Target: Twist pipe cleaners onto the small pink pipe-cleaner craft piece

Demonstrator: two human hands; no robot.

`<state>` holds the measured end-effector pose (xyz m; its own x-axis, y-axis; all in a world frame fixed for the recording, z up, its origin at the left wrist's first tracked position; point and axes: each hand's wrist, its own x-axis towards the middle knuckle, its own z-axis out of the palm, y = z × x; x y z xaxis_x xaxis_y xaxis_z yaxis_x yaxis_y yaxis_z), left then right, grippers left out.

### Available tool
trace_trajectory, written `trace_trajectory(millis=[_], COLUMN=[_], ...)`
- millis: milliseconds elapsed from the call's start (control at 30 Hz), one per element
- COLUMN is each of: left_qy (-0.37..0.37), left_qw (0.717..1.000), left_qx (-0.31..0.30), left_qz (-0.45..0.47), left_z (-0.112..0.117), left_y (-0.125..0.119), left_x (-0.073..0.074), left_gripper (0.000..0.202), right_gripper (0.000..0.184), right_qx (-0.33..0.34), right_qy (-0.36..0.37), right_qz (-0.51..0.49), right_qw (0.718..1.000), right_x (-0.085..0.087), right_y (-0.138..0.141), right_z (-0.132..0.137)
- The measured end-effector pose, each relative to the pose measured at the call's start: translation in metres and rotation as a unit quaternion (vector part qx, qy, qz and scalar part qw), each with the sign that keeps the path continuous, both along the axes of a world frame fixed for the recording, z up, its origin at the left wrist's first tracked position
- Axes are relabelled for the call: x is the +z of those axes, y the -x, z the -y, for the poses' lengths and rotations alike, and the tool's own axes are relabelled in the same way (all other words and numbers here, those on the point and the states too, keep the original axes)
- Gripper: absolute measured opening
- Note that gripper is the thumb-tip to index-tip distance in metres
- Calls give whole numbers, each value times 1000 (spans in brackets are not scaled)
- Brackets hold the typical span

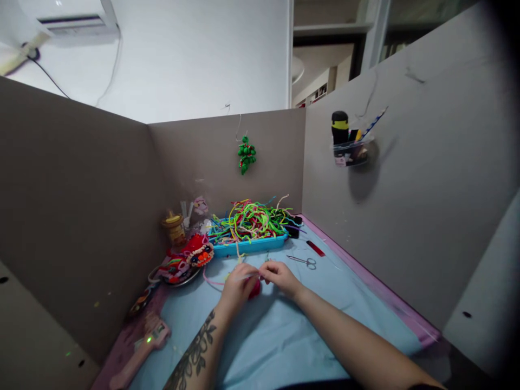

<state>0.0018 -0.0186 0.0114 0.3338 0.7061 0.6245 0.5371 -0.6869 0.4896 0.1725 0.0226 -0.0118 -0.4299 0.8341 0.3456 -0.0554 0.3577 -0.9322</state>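
A pink pipe cleaner (pixel 215 282) trails out to the left of my left hand (pixel 239 283) and passes through its curled fingers. My right hand (pixel 281 277) pinches the pink end close beside the left fingertips. Below my left hand a red fuzzy piece (pixel 255 288) shows in part; the palm hides the rest, and I cannot tell whether that hand holds it too. Just beyond my hands lies the front of a blue tray (pixel 252 247), heaped with pipe cleaners (pixel 255 219) of many colours. Small scissors (pixel 304 262) rest to the right.
On the light blue cloth (pixel 325 319) lies a red comb-like strip (pixel 316 248), with a black phone-like object (pixel 294 227) behind. Left stand a bowl of finished pieces (pixel 189 262), a jar (pixel 174 227) and a pink glue gun (pixel 148 338). Grey panels (pixel 227 162) enclose three sides.
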Motion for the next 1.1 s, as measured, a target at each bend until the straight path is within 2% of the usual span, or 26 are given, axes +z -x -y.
trace_trajectory(millis=[133, 267, 400, 533, 800, 967, 1100], left_qy=[-1, 12, 30, 40, 83, 127, 164], left_qw=[1000, 999, 999, 996, 988, 977, 966], left_qx=[-25, -38, 0, 61, 74, 78, 74], left_qz=[5, 18, 36, 57, 109, 150, 184], left_z=[1, 1, 0, -1, 2, 2, 3], left_y=[0, -2, -2, -1, -8, -11, -15], left_x=[2, 1, -4, -4, 0, 1, 1], left_gripper=[18, 18, 18, 17, 18, 22, 24], right_gripper=[34, 33, 31, 32, 24, 17, 14], right_qx=[40, 73, 74, 36, -87, -185, -224], right_qy=[47, 61, 55, 33, -67, -195, -256], right_qz=[-19, -17, -25, -39, -1, 62, 85], right_qw=[998, 995, 995, 998, 994, 961, 937], right_x=[-4, -4, 3, 8, 1, 5, 6], right_y=[-2, -5, -6, -5, 0, 2, 3], right_z=[-4, -5, 0, 1, -1, 8, 12])
